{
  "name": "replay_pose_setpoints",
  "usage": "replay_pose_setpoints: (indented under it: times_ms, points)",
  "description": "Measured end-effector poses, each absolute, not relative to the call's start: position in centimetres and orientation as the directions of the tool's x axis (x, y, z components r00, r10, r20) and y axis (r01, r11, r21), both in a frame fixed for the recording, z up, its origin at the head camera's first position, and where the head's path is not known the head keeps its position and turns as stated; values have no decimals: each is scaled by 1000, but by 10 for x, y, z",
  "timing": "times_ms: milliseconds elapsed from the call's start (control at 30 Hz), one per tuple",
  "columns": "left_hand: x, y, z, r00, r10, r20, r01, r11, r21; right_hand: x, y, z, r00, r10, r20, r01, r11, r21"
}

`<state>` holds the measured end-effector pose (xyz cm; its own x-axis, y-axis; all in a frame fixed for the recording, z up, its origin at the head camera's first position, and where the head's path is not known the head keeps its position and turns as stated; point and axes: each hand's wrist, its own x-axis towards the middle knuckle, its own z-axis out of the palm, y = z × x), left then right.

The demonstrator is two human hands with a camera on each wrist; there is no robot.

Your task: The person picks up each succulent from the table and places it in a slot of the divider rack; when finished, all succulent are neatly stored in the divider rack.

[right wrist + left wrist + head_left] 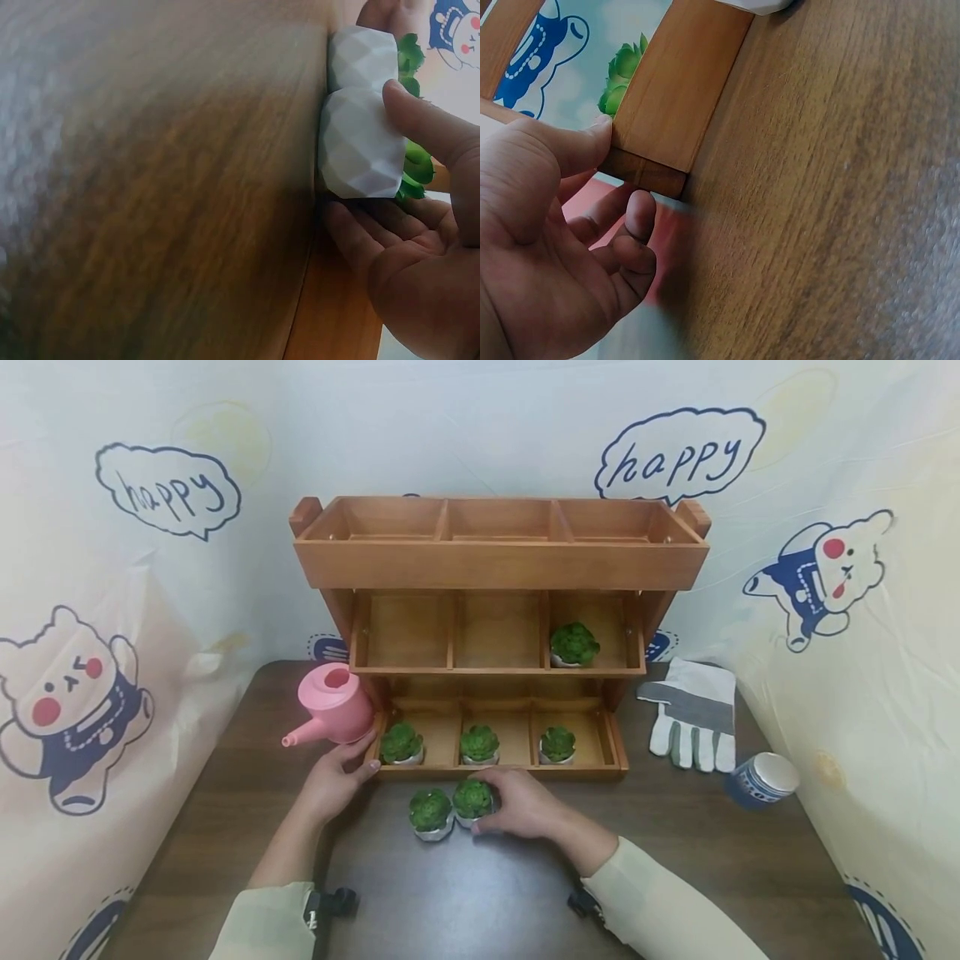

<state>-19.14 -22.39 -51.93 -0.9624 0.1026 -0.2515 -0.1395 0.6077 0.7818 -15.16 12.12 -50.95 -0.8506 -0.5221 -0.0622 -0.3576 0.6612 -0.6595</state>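
My right hand [525,803] is around a small potted succulent [473,799] on the table. In the right wrist view its thumb lies along the faceted white pot [364,146], fingers on the other side. Against that pot stands a second potted succulent [431,815]. My left hand [335,785] grips the front left corner of the wooden shelf [498,772], thumb on the front board [676,90] and fingers round the side. Three potted succulents sit in the bottom tier, one in each compartment; another potted succulent [574,645] stands in the middle tier's right compartment.
A pink watering can [337,703] stands left of the shelf, close to my left hand. To the right lie a grey-and-white work glove [693,714] and a blue can with a pale lid [762,780]. The shelf's top tier [501,564] overhangs the lower ones.
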Motion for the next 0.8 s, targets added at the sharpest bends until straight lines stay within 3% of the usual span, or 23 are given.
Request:
replay_pose_setpoints:
  times_ms: [800]
  points:
    - [-191,-222,-519,-965,99,-241,-132,612,780,-147,130,-493,-846,-528,-72,-318,609,-727]
